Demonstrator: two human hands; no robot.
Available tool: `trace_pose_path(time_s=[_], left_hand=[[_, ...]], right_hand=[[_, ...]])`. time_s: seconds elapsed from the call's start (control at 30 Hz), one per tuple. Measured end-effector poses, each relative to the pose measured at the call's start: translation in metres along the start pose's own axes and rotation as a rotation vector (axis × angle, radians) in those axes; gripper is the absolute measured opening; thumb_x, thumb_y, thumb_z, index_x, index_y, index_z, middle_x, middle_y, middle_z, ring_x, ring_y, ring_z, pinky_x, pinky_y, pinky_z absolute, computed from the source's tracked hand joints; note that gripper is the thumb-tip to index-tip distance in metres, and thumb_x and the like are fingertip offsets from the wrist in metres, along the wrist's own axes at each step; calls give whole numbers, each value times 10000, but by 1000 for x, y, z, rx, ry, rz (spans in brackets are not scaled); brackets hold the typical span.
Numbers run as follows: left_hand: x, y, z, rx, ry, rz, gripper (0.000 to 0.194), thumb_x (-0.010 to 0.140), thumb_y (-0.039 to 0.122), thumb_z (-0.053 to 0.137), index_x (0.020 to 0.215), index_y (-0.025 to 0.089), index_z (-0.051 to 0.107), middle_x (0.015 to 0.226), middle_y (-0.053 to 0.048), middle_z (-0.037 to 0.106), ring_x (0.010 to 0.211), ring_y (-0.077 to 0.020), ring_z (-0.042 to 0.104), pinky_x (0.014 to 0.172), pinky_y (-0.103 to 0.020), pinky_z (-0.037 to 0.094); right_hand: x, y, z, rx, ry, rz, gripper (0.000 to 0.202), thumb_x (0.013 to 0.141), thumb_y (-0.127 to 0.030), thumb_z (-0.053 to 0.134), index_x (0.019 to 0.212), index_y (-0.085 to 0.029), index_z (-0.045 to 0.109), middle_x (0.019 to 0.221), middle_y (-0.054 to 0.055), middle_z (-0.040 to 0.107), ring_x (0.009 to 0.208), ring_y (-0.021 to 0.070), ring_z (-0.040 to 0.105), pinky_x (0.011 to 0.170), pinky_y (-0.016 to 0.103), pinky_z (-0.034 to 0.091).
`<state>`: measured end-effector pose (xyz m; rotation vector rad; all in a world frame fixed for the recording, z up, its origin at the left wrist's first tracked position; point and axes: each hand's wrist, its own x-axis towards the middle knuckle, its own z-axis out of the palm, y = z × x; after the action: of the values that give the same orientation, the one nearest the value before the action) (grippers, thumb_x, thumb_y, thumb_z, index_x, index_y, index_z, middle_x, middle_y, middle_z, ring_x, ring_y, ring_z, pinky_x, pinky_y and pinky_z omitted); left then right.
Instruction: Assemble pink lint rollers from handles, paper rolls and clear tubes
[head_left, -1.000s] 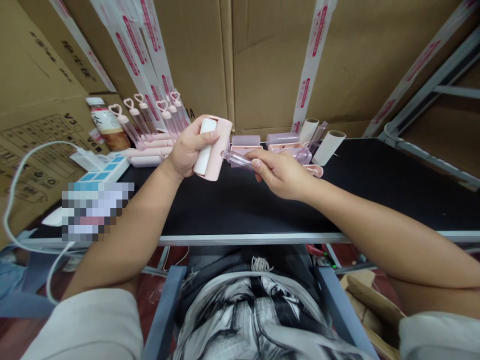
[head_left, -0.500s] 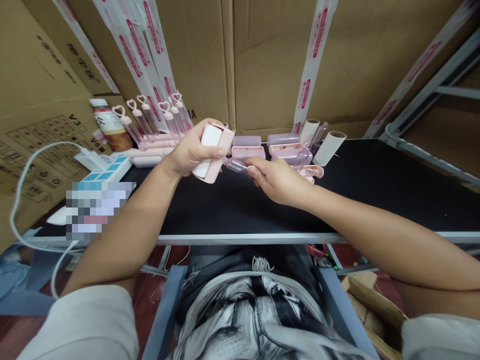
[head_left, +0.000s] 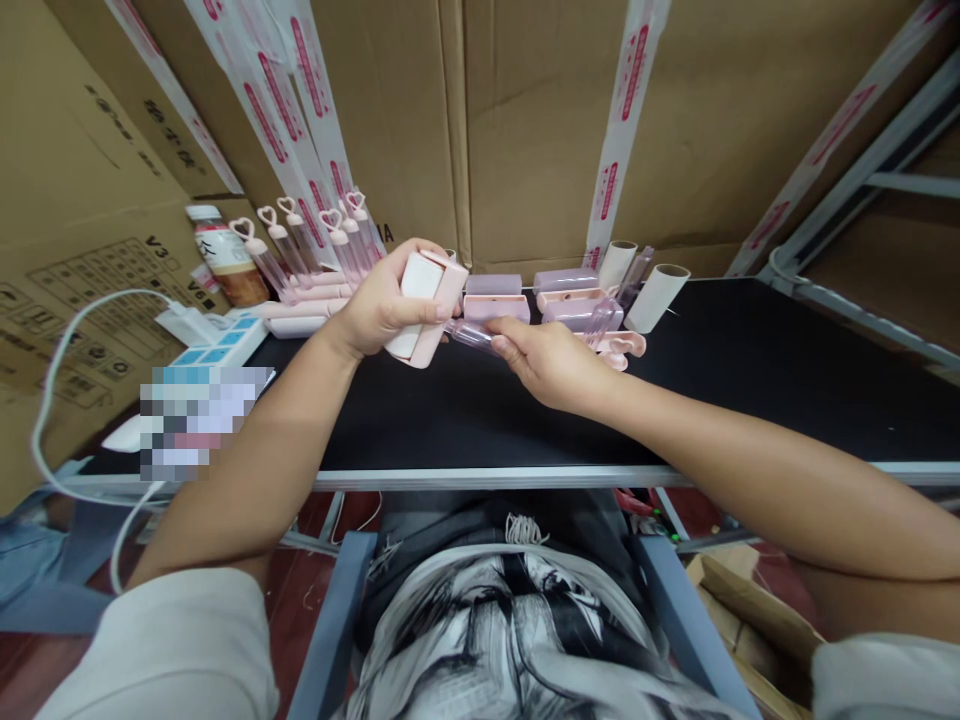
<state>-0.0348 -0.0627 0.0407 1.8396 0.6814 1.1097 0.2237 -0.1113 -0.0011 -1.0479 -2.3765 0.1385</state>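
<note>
My left hand (head_left: 384, 305) is wrapped round a pink-and-white case (head_left: 444, 290), tilted above the black table. In my right hand (head_left: 551, 360) is a clear purplish plastic tube (head_left: 472, 334), pinched between thumb and fingers. The tube's left end meets the lower right side of the case; whether it sits inside or only touches cannot be made out. Behind my hands stand open pink cases with clear purplish lids (head_left: 495, 300). Pink curved pieces (head_left: 622, 345) lie just beyond my right hand. Several clear tubes with pink heart-shaped tops (head_left: 341, 238) stand at the left.
White cardboard-like rolls (head_left: 657, 298) stand at the back right. A drink bottle (head_left: 225, 255), a power strip (head_left: 225, 340) with a white cable, and a blurred-out item are on the left. Large taped cartons (head_left: 525, 130) wall the back; a metal edge (head_left: 495, 478) runs along the table front.
Both hands stay almost in place, with the case and the tube still in contact. The view has shifted very slightly.
</note>
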Motion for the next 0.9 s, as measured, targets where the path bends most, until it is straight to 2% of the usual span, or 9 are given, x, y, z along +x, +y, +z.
trace_pose_path(time_s=[0.2, 0.53, 0.9], left_hand=[[-2, 2, 3, 61, 34, 14, 769, 587, 466, 1035, 1129, 246, 535, 882, 12, 722, 784, -215, 762, 684, -305, 608], [2, -18, 1, 60, 83, -63, 847, 538, 478, 1042, 1171, 241, 532, 954, -8, 725, 870, -240, 757, 700, -299, 587], [1, -22, 14, -72, 59, -155, 814, 605, 424, 1016, 1205, 273, 488, 895, 18, 732, 626, -194, 716, 606, -368, 646]], right_hand=[[1, 0, 1, -34, -15, 17, 487, 1153, -399, 342, 1402, -138, 670, 979, 138, 804, 808, 264, 711, 709, 318, 402], [5, 6, 6, -44, -37, 40, 473, 1147, -400, 346, 1384, -144, 665, 934, 129, 781, 794, 273, 696, 723, 330, 393], [3, 8, 7, 23, -38, 22, 444, 1136, -412, 348, 1285, -150, 674, 812, 87, 722, 706, 245, 632, 688, 320, 376]])
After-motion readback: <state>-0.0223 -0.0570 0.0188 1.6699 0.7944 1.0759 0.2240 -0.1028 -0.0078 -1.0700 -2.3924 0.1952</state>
